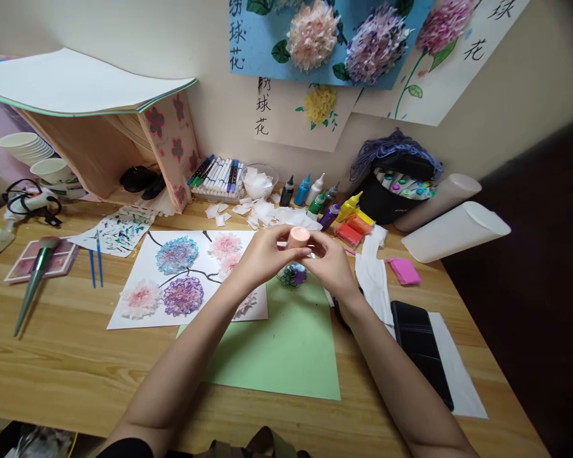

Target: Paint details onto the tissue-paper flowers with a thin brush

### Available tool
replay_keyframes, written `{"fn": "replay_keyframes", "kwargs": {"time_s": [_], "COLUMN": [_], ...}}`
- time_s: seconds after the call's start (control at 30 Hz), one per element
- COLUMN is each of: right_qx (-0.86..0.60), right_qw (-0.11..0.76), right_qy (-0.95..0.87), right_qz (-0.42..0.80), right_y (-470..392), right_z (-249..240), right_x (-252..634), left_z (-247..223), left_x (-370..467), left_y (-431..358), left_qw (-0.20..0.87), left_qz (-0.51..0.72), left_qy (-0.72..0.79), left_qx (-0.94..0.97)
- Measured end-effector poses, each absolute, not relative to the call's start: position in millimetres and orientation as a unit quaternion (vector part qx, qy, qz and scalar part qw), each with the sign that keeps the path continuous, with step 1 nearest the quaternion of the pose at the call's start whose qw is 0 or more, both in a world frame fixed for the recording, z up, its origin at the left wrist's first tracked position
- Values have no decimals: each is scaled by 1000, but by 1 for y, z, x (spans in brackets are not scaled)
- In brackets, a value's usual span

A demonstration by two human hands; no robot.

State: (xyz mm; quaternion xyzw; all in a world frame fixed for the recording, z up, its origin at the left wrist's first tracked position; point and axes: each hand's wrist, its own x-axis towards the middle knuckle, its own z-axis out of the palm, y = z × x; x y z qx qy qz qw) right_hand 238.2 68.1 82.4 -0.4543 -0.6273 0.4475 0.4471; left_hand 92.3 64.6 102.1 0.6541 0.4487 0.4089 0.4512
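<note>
A small peach-coloured cylinder (299,237) with a flat round end is held up between both hands over the table. My left hand (266,253) is closed on its left side, thumb stretched across the front. From the right, my right hand (332,261) grips it with bent fingers. The cylinder's lower part is hidden by the fingers. Just below the hands shows a blue, purple and green tuft (293,275), partly covered, above a green paper sheet (277,356). Left of it lies a white sheet (157,321) with paper flowers (184,296) on painted branches.
Torn white paper pieces (267,213), paint bottles (318,189) and a marker box (217,175) stand along the wall. On the right are a black palette (420,346), a pink packet (405,271) and a white tube (453,232). A large brush (39,273) lies left.
</note>
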Motion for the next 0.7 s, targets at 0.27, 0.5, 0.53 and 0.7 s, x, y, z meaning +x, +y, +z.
{"fn": "replay_keyframes", "kwargs": {"time_s": [0.27,0.5,0.53,0.7], "right_qx": [-452,-327,-304,-220], "right_qw": [521,527,503,480], "right_qy": [-516,-176,-153,-101], "right_qz": [508,764,795,843], "right_y": [80,90,89,83], "right_z": [80,81,82,87], "right_x": [249,258,257,250], "left_z": [104,109,110,120], "left_x": [89,87,90,103], "left_y": [62,61,62,75], "left_qw": [442,319,298,237], "left_qz": [407,402,416,446], "left_qy": [472,398,387,359], "left_qx": [645,760,767,784]}}
